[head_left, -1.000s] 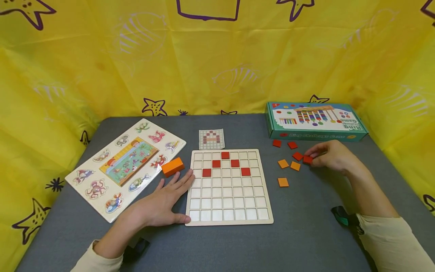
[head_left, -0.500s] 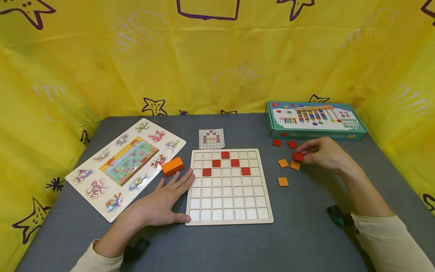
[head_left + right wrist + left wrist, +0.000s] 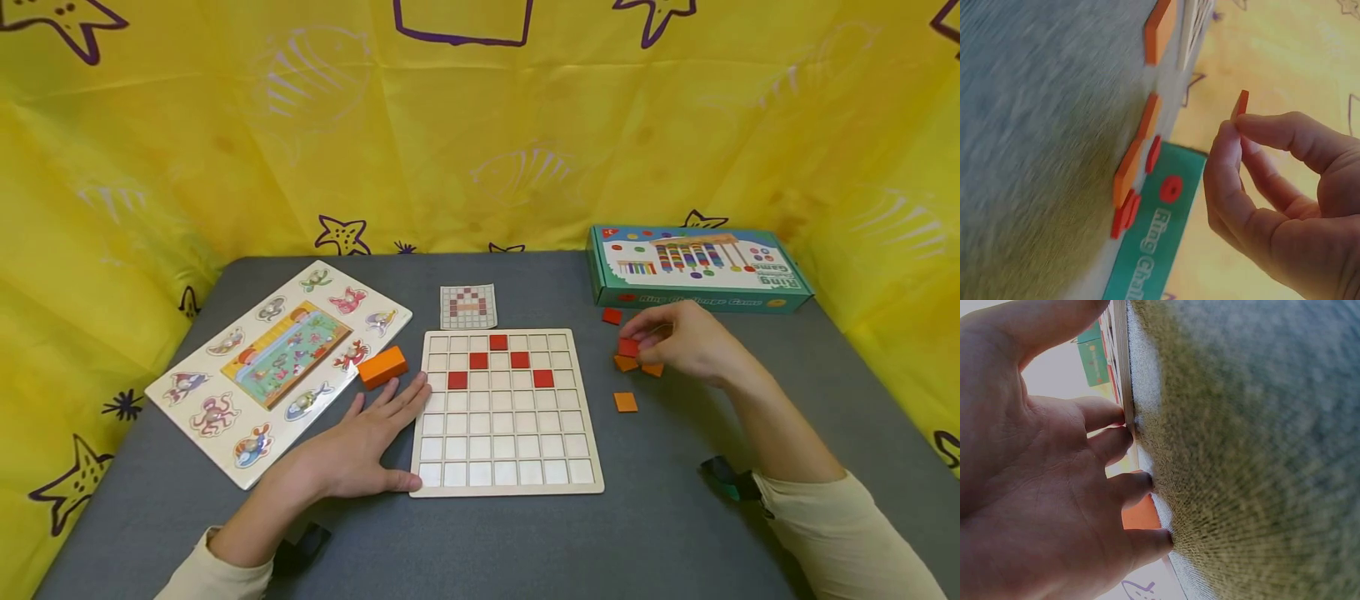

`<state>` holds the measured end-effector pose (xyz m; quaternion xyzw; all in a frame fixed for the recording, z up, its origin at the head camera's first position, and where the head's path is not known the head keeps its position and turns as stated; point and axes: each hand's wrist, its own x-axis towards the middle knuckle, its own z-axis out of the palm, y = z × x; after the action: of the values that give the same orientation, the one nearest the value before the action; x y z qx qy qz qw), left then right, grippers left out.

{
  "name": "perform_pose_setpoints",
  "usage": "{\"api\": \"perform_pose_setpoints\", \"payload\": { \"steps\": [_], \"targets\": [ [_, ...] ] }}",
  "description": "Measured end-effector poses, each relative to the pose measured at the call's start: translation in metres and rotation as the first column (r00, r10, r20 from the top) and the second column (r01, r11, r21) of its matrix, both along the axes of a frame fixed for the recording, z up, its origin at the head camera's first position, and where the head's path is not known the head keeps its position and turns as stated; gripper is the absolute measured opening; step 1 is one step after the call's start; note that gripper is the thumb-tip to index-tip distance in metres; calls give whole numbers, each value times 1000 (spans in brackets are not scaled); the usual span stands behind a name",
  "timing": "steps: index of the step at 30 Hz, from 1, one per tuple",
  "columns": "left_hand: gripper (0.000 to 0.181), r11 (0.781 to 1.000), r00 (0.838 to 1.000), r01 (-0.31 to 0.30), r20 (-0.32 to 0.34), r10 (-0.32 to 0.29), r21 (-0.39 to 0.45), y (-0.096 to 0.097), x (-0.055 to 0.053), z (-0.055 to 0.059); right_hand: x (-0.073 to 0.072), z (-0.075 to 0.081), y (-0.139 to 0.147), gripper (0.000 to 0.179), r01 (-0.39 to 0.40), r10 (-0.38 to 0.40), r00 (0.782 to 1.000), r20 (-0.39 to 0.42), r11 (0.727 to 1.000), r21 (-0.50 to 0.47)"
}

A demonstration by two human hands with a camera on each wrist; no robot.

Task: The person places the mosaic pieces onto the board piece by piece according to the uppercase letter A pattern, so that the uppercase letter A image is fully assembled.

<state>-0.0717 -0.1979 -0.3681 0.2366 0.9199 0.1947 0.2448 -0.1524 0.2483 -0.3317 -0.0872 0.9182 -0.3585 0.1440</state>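
Pinching that red tile (image 3: 628, 348), your right hand (image 3: 684, 342) could drop it if the grip slackens; left hand (image 3: 358, 447) just splayed against the board (image 3: 516, 423).

A pale wooden grid board (image 3: 510, 491), seven cells by seven, lay flat, with five red tiles (image 3: 498, 342) set in it: one at the middle of the far row, two in each of the next two rows, spreading towards the near side. A person's left hand (image 3: 356, 447) touched its left edge, fingers spread, thumb at the near corner. The right hand (image 3: 688, 343) pinched a thin, square red tile (image 3: 628, 347) above the table, right of the board, over two orange tiles (image 3: 653, 370) lying flat.
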Motion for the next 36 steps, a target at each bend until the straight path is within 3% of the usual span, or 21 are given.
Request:
{"api": "perform_pose_setpoints", "payload": {
  "steps": [7,14,27,36],
  "targets": [
    [113,1000,1000,3,-4,-3,3,0,1,-1,1,2,-20,34,-14,15,1000,7,1000,-28],
    [113,1000,1000,1,1,-1,1,0,0,0,2,0,-36,29,-91,92,996,11,993,-70],
    [113,1000,1000,-2,0,2,-4,0,0,0,6,-14,-63,27,-158,171,981,93,979,-128],
    [113,1000,1000,2,-4,-2,1,-1,0,0,8,-23,-80,29,-206,220,967,126,972,-114]
  ]
}}
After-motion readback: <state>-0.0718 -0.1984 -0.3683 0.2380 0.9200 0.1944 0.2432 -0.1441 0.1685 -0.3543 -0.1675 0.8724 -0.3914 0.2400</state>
